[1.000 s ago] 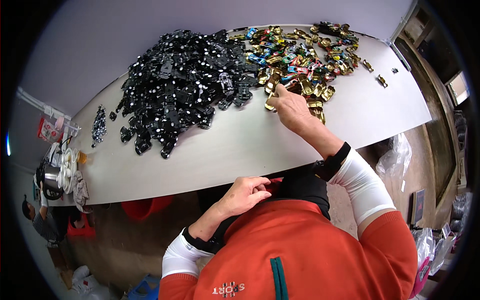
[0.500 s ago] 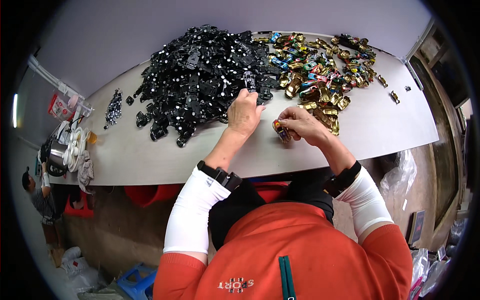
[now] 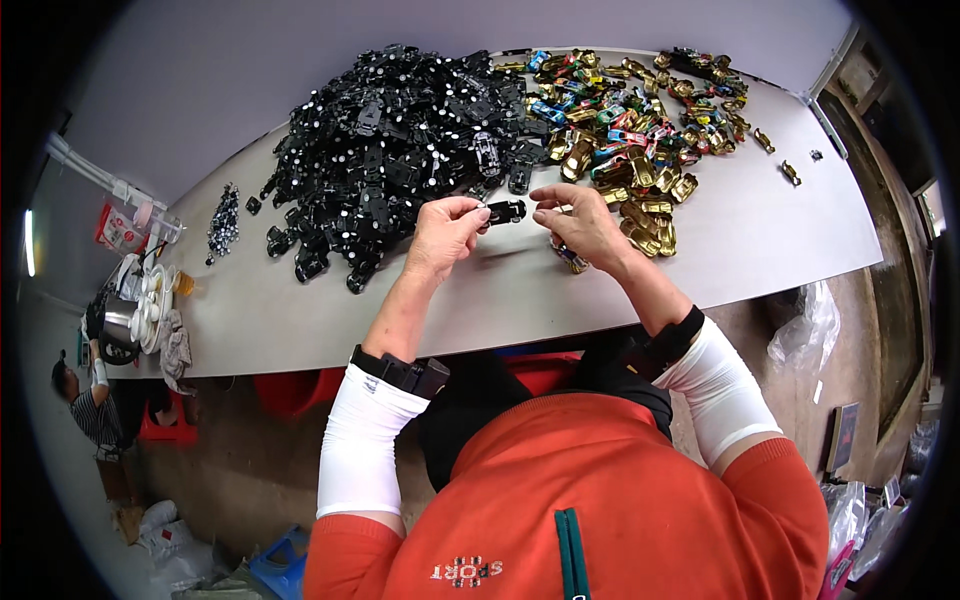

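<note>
Between the thumb and forefinger of my left hand [image 3: 445, 237] is a black toy car chassis [image 3: 507, 212], held above the table and pointing right. My right hand [image 3: 588, 228] is at the chassis's right end, its thumb and forefinger apart. A colourful toy car body [image 3: 572, 260] shows beneath that hand, tucked against its curled lower fingers and partly hidden. Behind my left hand rises a large heap of black toy car chassis [image 3: 375, 150] with white round spots. Gold and coloured toy car bodies [image 3: 640, 165] lie piled beyond my right hand.
A small pile of dark and shiny parts [image 3: 223, 225] lies at the table's left. White cups [image 3: 152, 305], a metal pot [image 3: 120, 322] and a cloth [image 3: 175, 350] are at the left end. Another person [image 3: 90, 400] is beyond it. A red stool [image 3: 295, 390] is under the table [image 3: 330, 330].
My left hand has drawn back from the black heap with a chassis in its fingers. My right hand has moved forward and slightly left, its thumb and forefinger now apart.
</note>
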`<state>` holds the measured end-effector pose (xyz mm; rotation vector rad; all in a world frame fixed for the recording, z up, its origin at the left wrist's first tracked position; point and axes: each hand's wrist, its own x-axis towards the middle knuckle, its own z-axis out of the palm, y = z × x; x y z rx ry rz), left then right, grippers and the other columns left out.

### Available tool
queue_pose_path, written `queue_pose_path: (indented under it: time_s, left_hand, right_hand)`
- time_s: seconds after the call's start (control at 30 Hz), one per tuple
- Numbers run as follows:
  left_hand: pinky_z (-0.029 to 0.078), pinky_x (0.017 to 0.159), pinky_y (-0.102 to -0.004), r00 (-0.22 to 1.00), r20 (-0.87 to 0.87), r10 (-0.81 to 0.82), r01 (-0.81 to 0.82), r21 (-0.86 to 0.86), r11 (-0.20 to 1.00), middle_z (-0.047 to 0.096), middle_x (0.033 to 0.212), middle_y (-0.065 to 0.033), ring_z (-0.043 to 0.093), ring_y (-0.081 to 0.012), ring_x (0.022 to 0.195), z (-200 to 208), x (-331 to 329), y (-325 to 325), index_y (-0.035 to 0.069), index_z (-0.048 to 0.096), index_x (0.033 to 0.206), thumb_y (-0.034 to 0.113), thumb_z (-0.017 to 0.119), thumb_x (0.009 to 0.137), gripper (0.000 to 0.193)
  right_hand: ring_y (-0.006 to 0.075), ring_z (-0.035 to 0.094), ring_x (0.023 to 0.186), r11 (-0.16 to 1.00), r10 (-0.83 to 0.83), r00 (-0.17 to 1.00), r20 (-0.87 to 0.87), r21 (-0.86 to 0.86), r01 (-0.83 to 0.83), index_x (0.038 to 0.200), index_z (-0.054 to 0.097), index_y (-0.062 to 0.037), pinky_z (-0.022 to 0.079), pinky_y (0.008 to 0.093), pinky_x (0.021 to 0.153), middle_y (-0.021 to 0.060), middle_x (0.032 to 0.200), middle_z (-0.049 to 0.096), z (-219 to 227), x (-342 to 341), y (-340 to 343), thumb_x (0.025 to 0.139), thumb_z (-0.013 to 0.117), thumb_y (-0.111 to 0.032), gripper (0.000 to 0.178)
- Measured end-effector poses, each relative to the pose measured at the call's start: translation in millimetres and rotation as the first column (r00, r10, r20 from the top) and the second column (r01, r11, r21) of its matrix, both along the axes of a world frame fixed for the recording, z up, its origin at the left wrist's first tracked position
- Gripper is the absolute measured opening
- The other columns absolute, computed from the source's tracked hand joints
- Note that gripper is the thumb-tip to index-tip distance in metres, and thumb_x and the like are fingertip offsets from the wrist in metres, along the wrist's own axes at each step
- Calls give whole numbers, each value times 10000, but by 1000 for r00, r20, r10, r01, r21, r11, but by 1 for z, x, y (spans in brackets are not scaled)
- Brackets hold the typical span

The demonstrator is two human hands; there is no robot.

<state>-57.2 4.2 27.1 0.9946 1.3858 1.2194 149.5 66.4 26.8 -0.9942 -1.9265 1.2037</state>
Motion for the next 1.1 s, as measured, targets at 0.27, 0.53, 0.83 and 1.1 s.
queue_pose_path:
  time_s: [0.27, 0.53, 0.83, 1.1]
  left_hand:
    - [394, 421, -162, 783, 600, -164, 107, 129, 986, 597, 805, -68, 541, -81, 598, -15, 11, -45, -38, 558, 1139, 47, 649, 836, 328]
    - [477, 533, -193, 734, 668, -122, -133, 318, 939, 584, 1056, -139, 568, -135, 708, -16, 37, -62, -41, 509, 1202, -2, 667, 800, 434]
    - [449, 486, -200, 640, 766, -58, -236, 268, 934, 621, 1034, -150, 590, -129, 710, -42, 20, -82, -18, 521, 1179, 164, 640, 859, 387]
    - [465, 549, -235, 659, 742, -120, -185, 315, 931, 608, 1072, -157, 594, -151, 790, -41, 26, -84, 1, 537, 1172, 154, 663, 839, 388]
  right_hand:
    - [64, 494, 502, 773, 3, 950, -314, -601, -201, 879, 599, 3, 327, 189, 381, 63, 684, 594, 2, -7, -26, 877, 609, -119, 122]
    - [104, 557, 552, 518, -227, 814, -535, -774, -365, 855, 546, -5, 445, 219, 422, 93, 757, 619, -3, -20, -54, 893, 579, -114, 120]
    - [223, 609, 618, 966, -171, 981, 96, 213, 147, 774, 621, 24, 478, 320, 557, 124, 723, 629, 3, 27, -50, 760, 715, -77, 139]
    - [369, 565, 824, 921, -163, 816, 555, 381, -76, 820, 614, 59, 452, 415, 742, 214, 866, 573, 5, 30, -30, 656, 797, -270, 411]
